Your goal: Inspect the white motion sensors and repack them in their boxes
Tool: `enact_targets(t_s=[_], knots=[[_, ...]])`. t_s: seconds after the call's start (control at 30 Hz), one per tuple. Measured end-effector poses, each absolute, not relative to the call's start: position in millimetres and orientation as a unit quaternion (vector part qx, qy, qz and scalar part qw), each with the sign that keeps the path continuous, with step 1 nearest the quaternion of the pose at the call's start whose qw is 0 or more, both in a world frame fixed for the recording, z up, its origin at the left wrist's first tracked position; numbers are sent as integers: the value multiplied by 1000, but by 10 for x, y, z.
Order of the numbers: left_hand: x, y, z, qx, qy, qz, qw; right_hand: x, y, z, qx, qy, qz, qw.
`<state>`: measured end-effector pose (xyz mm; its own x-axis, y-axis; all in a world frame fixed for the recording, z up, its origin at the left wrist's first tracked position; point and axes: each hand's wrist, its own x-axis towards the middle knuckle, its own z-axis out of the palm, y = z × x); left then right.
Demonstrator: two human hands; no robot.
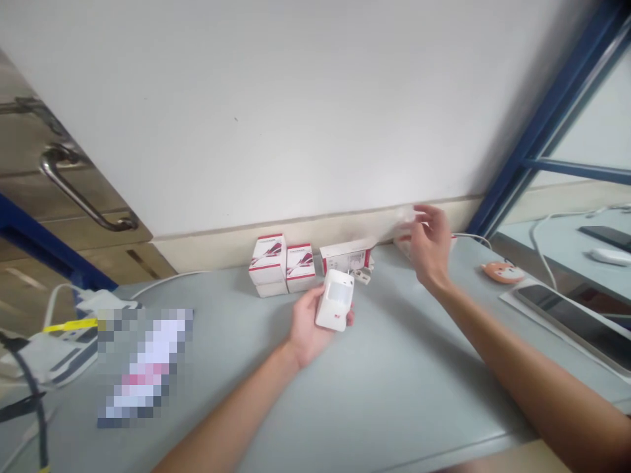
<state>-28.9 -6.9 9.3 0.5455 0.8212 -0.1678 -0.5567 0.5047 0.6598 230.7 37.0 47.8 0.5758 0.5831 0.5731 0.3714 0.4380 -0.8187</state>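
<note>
My left hand (311, 328) is wrapped round a white motion sensor (337, 305) with a pale lens window and a small red mark, held face up above the desk. A thin piece sticks out of the sensor's top. My right hand (430, 242) is raised near the wall, its fingers pinching a blurred, see-through plastic bag (405, 214). Just behind the sensor lies a white and red carton (345, 255), with small white plastic parts (363, 274) beside it. Another red-edged carton (403, 246) is partly hidden by my right hand.
Closed white and red boxes (269, 257) are stacked against the wall, left of centre. A blurred-out phone-like item (148, 368), power strips (73, 348) and cables lie on the left. At right are an orange animal-face item (503, 271) and a dark phone (576, 322).
</note>
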Motion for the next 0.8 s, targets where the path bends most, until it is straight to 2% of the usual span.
enact_targets(t_s=[0.23, 0.5, 0.8], knots=[[-296, -86, 169, 275, 265, 411, 828, 2390, 281, 316, -543, -343, 163, 749], [-276, -98, 193, 284, 271, 410, 823, 2033, 135, 310, -541, -412, 274, 681], [-310, -126, 186, 330, 273, 402, 809, 2104, 179, 251, -541, -339, 275, 719]])
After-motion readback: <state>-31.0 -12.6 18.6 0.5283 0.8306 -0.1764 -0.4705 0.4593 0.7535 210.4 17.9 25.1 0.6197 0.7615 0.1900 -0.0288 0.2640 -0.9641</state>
